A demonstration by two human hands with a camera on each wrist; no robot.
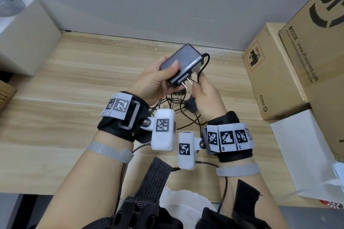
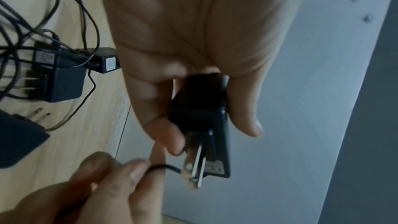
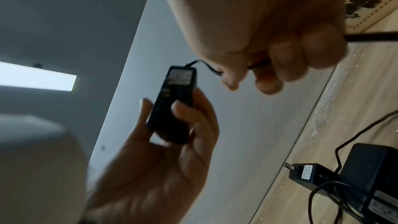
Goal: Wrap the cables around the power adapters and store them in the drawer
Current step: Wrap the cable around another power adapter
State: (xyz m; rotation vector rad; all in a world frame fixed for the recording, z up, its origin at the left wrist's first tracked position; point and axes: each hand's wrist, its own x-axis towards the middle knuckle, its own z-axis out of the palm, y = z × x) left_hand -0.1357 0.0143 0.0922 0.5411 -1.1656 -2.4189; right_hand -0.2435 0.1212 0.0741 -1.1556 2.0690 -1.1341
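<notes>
My left hand (image 1: 160, 78) grips a black power adapter (image 1: 183, 61) above the wooden table, its two metal prongs (image 1: 187, 83) pointing toward me. The same adapter (image 2: 202, 118) shows in the left wrist view between thumb and fingers, and in the right wrist view the adapter (image 3: 174, 101) stands edge-on. Its thin black cable (image 1: 202, 67) leaves the far end and loops down to my right hand (image 1: 202, 87), which pinches the cable (image 2: 159, 167) close to the prongs. Other black adapters (image 2: 62, 77) lie on the table in a tangle of cables (image 1: 178, 111) beneath my hands.
Cardboard boxes (image 1: 275, 72) stand at the right, with a white sheet (image 1: 305, 152) in front of them. A white box (image 1: 24, 37) stands at the far left. A grey wall runs behind the wooden table (image 1: 74, 83). No drawer shows in any view.
</notes>
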